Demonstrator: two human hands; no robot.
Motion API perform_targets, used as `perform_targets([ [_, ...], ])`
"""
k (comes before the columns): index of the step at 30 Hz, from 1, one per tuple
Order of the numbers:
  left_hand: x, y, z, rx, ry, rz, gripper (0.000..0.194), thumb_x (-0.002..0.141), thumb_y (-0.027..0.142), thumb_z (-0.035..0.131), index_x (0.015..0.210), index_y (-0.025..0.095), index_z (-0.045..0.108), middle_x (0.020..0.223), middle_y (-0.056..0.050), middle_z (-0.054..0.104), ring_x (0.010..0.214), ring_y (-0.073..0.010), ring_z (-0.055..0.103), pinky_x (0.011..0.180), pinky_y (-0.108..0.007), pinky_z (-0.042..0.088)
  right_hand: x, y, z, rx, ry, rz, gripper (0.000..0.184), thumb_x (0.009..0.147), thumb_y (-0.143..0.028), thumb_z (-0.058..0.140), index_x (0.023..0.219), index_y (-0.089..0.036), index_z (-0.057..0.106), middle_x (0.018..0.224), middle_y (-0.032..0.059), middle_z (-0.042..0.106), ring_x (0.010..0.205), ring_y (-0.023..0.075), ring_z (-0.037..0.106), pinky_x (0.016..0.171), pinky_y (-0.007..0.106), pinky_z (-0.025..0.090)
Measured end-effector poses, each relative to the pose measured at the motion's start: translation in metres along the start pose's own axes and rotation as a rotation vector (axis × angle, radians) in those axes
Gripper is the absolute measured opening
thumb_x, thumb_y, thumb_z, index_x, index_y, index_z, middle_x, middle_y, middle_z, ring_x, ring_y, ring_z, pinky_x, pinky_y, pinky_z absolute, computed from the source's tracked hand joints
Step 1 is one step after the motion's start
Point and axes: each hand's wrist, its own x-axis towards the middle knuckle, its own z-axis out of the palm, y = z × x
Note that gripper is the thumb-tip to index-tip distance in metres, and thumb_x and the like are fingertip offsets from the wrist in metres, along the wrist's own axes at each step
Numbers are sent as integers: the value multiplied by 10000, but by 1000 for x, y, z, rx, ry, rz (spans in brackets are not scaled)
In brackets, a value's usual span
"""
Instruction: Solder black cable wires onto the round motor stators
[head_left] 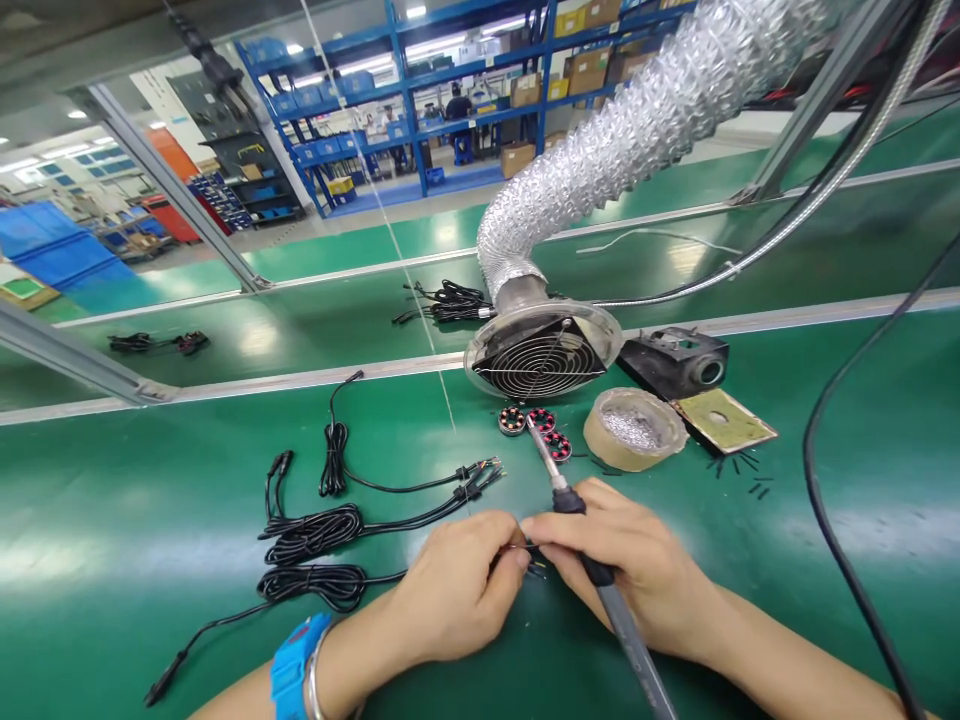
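My left hand (472,575) is closed, thumb and forefinger pinching a thin wire in front of me. That wire seems to belong to the nearest coiled black cable (322,585), which runs in under the hand; coloured wire ends (536,570) show past the fingertips. In my right hand (637,550) lies a soldering iron (630,635), its metal tip pointing up and away over the small ring-shaped parts. The right thumb and fingertips meet the left ones at the wire. Beyond the tip sit three ring parts, one with copper windings (512,421) and two with red ones (557,446).
More coiled black cables (315,530) lie to the left on the green bench (187,480). A fume extractor fan (541,360) hangs behind the rings. To the right stand a tape-roll tub of silvery shavings (630,430), an iron holder (675,362), a yellow sponge (724,420) and short black tubes (735,462).
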Motion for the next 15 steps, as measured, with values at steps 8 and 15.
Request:
perform_targets([
  [8, 6, -3, 1, -247, -8, -24, 189, 890, 241, 464, 706, 196, 463, 640, 40, 456, 615, -123, 404, 580, -255, 288, -5, 4, 1, 10, -21, -38, 347, 888, -41, 524, 1168, -231, 599, 643, -29, 644, 553, 129, 511, 538, 273, 387],
  [15, 22, -10, 10, -539, 42, -125, 215, 851, 322, 513, 687, 184, 496, 628, 45, 475, 599, -105, 403, 566, -234, 314, -1, 2, -1, -7, 38, 9, 377, 911, -46, 477, 1214, -234, 598, 619, -34, 603, 520, 135, 471, 509, 265, 422],
])
